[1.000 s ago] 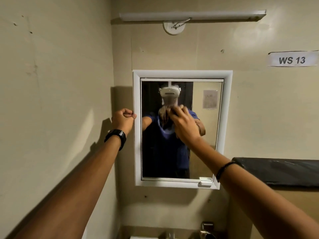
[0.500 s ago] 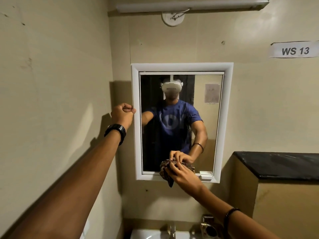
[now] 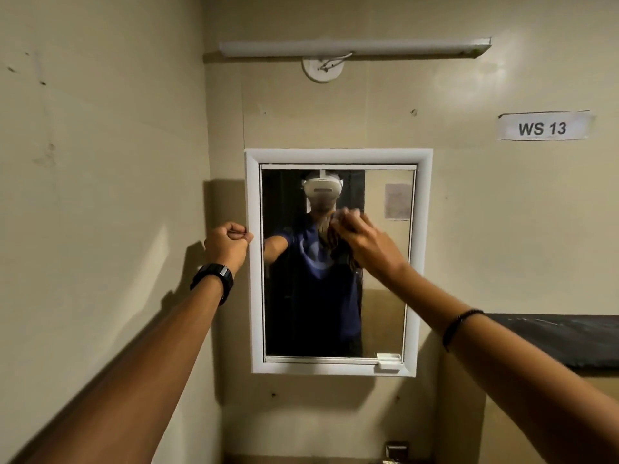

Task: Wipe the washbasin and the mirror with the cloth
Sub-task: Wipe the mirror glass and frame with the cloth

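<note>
Since half a second ago my right hand (image 3: 366, 244) swept the cloth (image 3: 336, 244) from the mirror's (image 3: 385, 313) bottom edge to upper glass, fingers gripping it; left hand (image 3: 227, 241) stays fisted on the frame; basin out of view

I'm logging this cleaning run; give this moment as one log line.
phase: mirror wipe | right hand: presses dark patterned cloth on upper glass of white-framed mirror | left hand: fist at frame's left edge
</note>
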